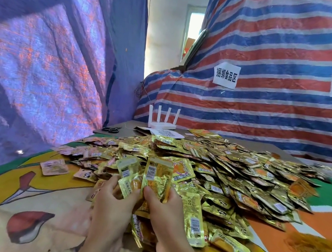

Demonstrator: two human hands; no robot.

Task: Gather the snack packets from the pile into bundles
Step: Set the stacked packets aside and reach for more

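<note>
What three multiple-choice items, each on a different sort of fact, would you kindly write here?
1. Where does the white router stand? A) behind the packet pile B) under the table C) in a hand
2. How many antennas has it? A) two B) four C) six
3. What are left hand and right hand doing? A) lying empty B) holding a cup C) gripping gold packets
Answers: 1 A, it stands beyond the pile; 2 B, four white rods rise; 3 C, fingers curl round packets.

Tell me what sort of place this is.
Likely a makeshift food-packing workshop: a big pile of snack packets, striped tarpaulin walls, and paper signs labelling food bundling and bagging zones.
</note>
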